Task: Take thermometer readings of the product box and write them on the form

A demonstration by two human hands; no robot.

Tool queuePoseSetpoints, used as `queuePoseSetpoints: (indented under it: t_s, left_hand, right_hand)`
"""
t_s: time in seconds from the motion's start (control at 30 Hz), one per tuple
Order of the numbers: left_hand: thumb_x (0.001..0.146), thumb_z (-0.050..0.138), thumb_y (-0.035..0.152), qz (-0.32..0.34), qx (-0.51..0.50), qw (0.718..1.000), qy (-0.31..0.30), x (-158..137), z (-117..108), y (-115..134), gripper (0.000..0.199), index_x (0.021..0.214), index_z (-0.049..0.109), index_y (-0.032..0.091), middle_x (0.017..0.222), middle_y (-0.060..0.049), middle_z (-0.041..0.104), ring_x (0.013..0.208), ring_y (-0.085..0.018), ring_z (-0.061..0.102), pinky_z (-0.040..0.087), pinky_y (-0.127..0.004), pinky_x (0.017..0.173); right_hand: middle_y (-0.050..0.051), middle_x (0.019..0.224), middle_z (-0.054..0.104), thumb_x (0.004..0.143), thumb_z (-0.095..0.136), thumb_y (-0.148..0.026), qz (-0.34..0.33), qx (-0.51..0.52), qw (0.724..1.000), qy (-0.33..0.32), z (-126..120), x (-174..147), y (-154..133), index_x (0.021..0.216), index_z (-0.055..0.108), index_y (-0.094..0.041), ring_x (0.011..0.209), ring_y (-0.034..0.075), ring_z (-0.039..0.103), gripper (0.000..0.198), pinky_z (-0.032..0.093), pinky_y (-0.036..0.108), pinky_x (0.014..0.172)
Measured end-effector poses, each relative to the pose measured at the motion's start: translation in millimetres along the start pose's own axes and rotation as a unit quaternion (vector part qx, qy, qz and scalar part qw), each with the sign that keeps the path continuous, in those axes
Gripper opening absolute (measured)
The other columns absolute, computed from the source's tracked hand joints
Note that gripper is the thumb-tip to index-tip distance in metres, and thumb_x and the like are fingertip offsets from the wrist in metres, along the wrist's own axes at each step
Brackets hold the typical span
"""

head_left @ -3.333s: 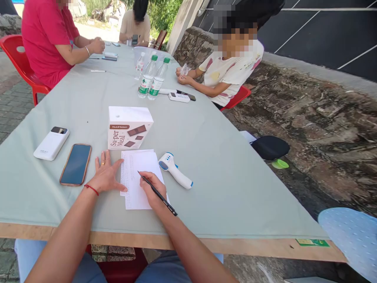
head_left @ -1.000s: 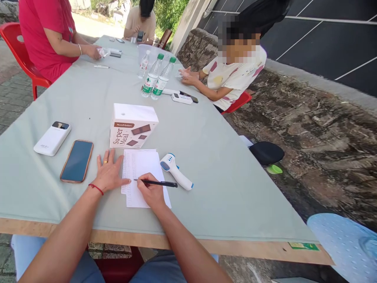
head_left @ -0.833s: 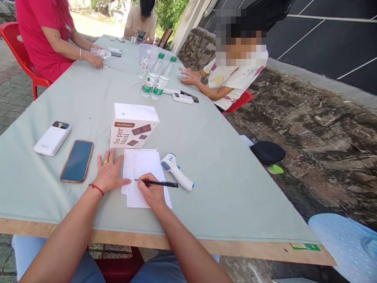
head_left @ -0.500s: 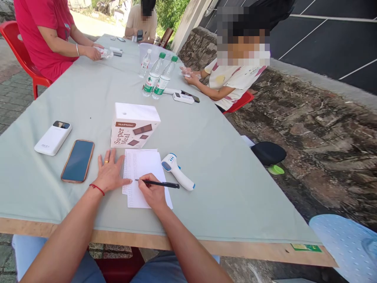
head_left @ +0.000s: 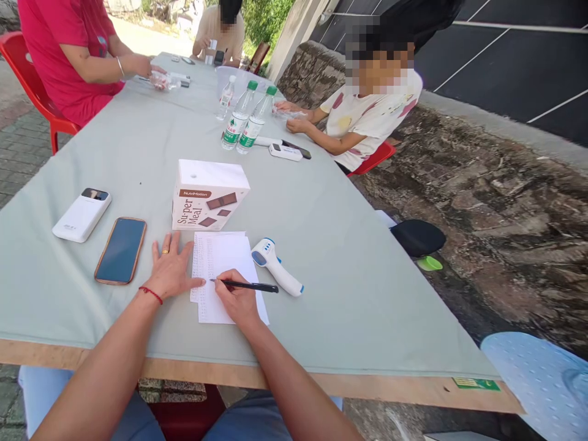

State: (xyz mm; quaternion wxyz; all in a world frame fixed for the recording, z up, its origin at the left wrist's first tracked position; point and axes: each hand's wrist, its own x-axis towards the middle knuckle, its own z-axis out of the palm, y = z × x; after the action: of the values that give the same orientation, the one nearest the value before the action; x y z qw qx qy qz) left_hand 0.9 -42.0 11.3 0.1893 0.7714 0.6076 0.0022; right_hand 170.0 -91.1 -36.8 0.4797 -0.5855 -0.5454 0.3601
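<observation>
My right hand [head_left: 237, 300] grips a black pen [head_left: 252, 286], its tip on the top sheet of white paper [head_left: 229, 260]. Small handwriting runs down the sheet's left side. Flat on the table, fingers spread, my left hand [head_left: 171, 269] has its thumb on the paper's left edge. Under the top sheet another written sheet [head_left: 195, 288] sticks out. Just right of the paper lies a white infrared thermometer [head_left: 278, 269]. A smartphone [head_left: 120, 251] rests to the left of my left hand, and a white box [head_left: 209, 196] stands behind the paper.
A white power bank [head_left: 82, 214] lies at the left. Two green-capped water bottles [head_left: 243, 119], a smaller bottle [head_left: 226, 98] and a white device [head_left: 285, 152] are farther back. People sit at the left [head_left: 68, 55], right [head_left: 362, 122] and far end [head_left: 220, 33] of the table.
My hands and the pen have barely moved. The person at the right has shifted their hands and the clear plastic; the left person's hands have moved too. The far person now raises a small white item.
</observation>
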Motion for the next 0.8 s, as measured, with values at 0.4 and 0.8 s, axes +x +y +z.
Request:
queuePoseSetpoints:
  t_s: [0.4, 0.8]
  left_hand:
    - [0.067, 0.069, 0.061, 0.0, -0.002, 1.0, 0.006, 0.4, 0.9, -0.7, 0.093, 0.145, 0.034, 0.022, 0.161, -0.018, 0.006, 0.148, -0.04, 0.001, 0.001, -0.063, 0.114]
    - [0.068, 0.069, 0.061, -0.002, 0.001, 1.0, 0.002, -0.1, -0.9, 0.2, 0.094, 0.146, 0.033, 0.022, 0.161, -0.019, 0.006, 0.148, -0.039, 0.0, 0.0, -0.062, 0.114]
  right_hand:
    - [-0.004, 0.057, 0.054, 0.07, 0.054, -0.028, -0.011, -0.006, 1.0, 0.009, -1.5, 0.0, -0.5, 0.062, 0.054, -0.023, 0.054, 0.013, 0.049, 0.009, 0.042, 0.027, 0.053]
    - [-0.004, 0.056, 0.052, 0.069, 0.054, -0.028, -0.004, -0.003, 1.0, 0.008, -1.0, -0.2, -0.1, 0.062, 0.052, -0.023, 0.055, 0.013, 0.047, 0.008, 0.041, 0.028, 0.054]
